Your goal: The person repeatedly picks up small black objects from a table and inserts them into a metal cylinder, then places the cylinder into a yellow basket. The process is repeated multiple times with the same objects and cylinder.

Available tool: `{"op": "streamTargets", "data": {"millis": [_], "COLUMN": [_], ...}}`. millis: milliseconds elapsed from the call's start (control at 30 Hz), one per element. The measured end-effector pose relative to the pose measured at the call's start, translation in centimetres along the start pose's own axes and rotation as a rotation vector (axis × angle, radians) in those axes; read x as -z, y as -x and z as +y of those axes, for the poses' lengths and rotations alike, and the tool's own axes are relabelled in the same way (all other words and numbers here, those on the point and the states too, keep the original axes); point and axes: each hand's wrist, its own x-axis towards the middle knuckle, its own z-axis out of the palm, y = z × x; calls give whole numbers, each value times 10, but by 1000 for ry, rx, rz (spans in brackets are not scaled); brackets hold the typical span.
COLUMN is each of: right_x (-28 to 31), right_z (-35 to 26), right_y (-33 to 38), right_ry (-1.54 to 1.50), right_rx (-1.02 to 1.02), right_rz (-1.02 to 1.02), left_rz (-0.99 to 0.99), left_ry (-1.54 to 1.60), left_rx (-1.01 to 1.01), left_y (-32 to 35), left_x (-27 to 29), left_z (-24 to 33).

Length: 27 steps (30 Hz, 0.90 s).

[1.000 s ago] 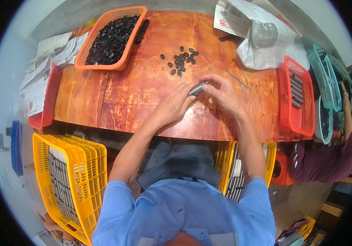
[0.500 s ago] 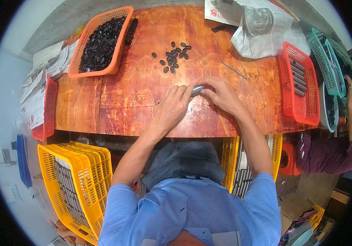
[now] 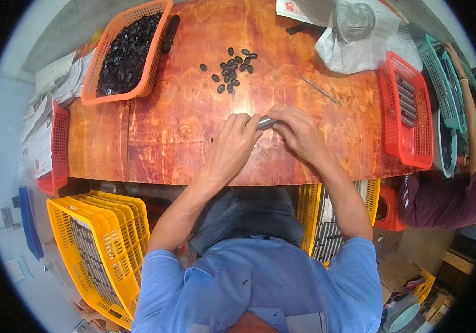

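A short grey metal tube (image 3: 265,123) is held just above the wooden table between my two hands. My left hand (image 3: 232,141) wraps its fingers round the tube's left part and hides that end. At the other end, my right hand (image 3: 303,132) closes its thumb and fingers on the tube's tip; whether a small part sits there is hidden. Beyond my hands lies a loose cluster of small black oval plugs (image 3: 233,74). A thin metal rod (image 3: 319,90) rests on the table, ahead and right of my right hand.
An orange basket (image 3: 148,83) of black plugs stands far left. On the right are a red basket (image 3: 420,150) with metal tubes and a teal basket (image 3: 436,66), where a co-worker's arm (image 3: 473,122) reaches. Yellow crates (image 3: 118,222) with tubes flank my legs.
The view has shifted slightly. My hands keep their hold on the tube, with the right hand turned a little at its end. The co-worker's arm has reached further forward along the teal basket.
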Motion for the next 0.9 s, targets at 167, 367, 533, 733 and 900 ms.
{"op": "streamTargets", "data": {"millis": [167,367,533,733,900], "right_x": [8,-19,-49,-54,-50], "right_z": [-2,1,10,11,4], "right_y": [-10,-63,-67,-70,-65], "right_ry": [-205,137,353,458,415], "right_rx": [-295,-299,-219,-257,-285], "right_rz": [-143,6,111,95,91], "left_rz": [3,30,19,14,-9], "left_ry": [-47,-54,-31,36,18], "left_rx": [0,-29,-35,-2,-17], "left_y": [-1,-3,-4,-8,-6], "left_x": [-2,-4,-8,-5,-8], "left_z": [-5,-8,-13,-17,-17]}}
